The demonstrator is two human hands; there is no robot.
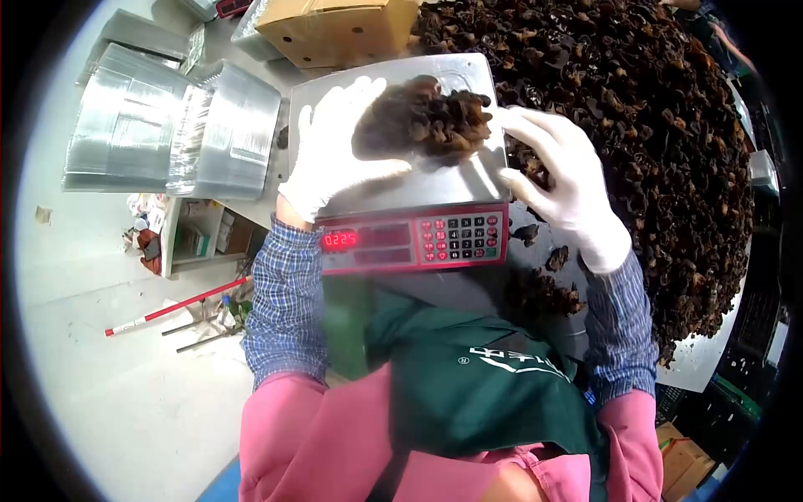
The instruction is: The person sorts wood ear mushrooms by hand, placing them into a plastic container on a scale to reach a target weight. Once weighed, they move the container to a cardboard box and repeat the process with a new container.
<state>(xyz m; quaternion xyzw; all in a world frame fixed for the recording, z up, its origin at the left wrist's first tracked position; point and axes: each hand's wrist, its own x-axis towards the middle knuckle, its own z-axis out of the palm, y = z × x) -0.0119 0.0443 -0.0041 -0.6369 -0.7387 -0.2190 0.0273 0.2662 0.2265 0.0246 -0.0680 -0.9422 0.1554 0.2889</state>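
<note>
A clump of dark brown wood ear mushrooms sits on the metal pan of a red digital scale, its left part smeared by motion. My left hand, in a white glove, is over the pan's left side. Its fingers are stretched out, with the thumb pointing right below the clump. At the pan's right edge is my gloved right hand, its thumb apart from the bent fingers and nothing visible between them. Red digits glow on the scale's display.
A large heap of wood ear mushrooms covers the right side. Stacked clear plastic containers lie at the left, and a cardboard box stands behind the scale. Several loose mushrooms lie below my right hand.
</note>
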